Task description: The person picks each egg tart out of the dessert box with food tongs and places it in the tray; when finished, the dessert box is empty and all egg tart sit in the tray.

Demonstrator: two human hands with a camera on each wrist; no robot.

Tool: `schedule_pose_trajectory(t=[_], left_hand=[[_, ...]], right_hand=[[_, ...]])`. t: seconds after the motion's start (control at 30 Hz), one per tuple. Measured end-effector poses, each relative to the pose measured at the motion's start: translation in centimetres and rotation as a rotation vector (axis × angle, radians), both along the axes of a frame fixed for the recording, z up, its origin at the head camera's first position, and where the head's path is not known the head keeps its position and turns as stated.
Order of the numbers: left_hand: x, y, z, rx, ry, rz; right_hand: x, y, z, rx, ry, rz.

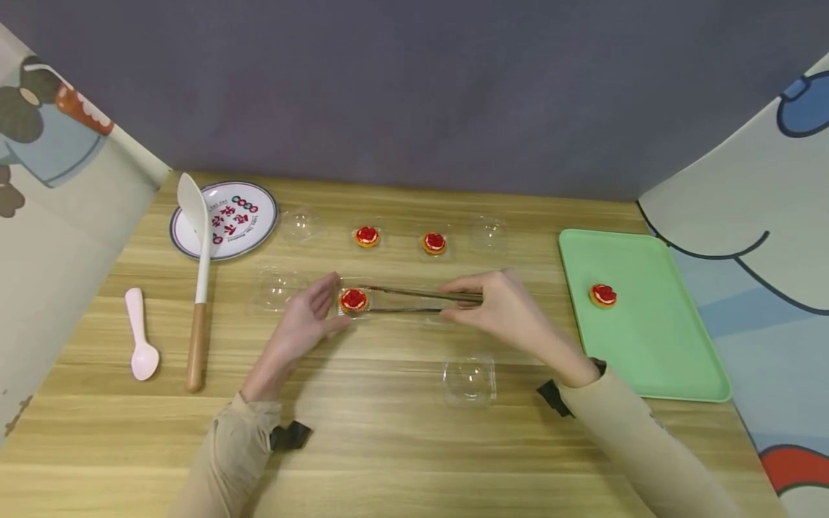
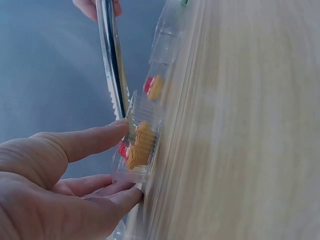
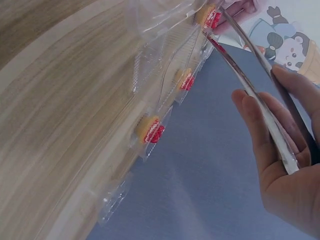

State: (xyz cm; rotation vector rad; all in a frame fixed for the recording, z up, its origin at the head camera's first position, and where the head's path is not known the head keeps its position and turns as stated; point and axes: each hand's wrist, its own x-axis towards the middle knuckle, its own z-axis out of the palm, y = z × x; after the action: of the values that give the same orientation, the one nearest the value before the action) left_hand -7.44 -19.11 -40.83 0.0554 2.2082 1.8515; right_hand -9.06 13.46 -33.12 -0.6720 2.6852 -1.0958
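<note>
My right hand [image 1: 495, 302] holds a pair of metal tongs [image 3: 240, 72] with serrated tips, its arms spread apart. The tips stand around a small tart [image 1: 353, 300] with a red and white top, which sits in a clear plastic box [image 2: 129, 172]. At the left side of that box is my left hand [image 1: 306, 320]. Its thumb and fingers lie nearly straight and spread, with the fingertips [image 2: 120, 127] right at the box's edges. Two more tarts, one left [image 1: 367, 237] and one right [image 1: 435, 243], sit in clear boxes farther back.
On the right lies a green tray [image 1: 648, 345] bearing one tart [image 1: 603, 295]. Clear boxes [image 1: 469, 380] stand in front and at the back. To the left are a patterned plate [image 1: 259, 234], a long-handled spatula [image 1: 202, 280] across its rim and a pink spoon [image 1: 144, 360]. A grey wall [image 1: 401, 93] rises behind.
</note>
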Motion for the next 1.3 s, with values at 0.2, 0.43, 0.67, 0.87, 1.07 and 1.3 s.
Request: schedule_pose_trajectory(t=[0.2,0.43,0.67,0.87,1.07,1.3], left_hand=[[0.0,0.2,0.1,0.016,-0.004,0.013],[-0.2,0.4,-0.1,0.018,-0.01,0.032],[-0.1,0.4,-0.2,0.042,-0.034,0.041],[-0.2,0.4,-0.1,0.066,-0.026,0.033],[-0.1,0.3,-0.1,0.075,-0.025,0.035],[0.0,0.3,-0.1,0.078,-0.02,0.034]], right_hand=[[0.0,0.0,0.2,0.017,0.013,0.015],[-0.3,-0.3,0.3,0.075,0.099,0.082],[-0.3,-0.6,0.4,0.104,0.122,0.099],[-0.3,-0.7,0.5,0.097,0.143,0.122],[-0.3,-0.8,0.7,0.116,0.132,0.133],[-0.4,-1.0,0.7,0.133,0.12,0.135]])
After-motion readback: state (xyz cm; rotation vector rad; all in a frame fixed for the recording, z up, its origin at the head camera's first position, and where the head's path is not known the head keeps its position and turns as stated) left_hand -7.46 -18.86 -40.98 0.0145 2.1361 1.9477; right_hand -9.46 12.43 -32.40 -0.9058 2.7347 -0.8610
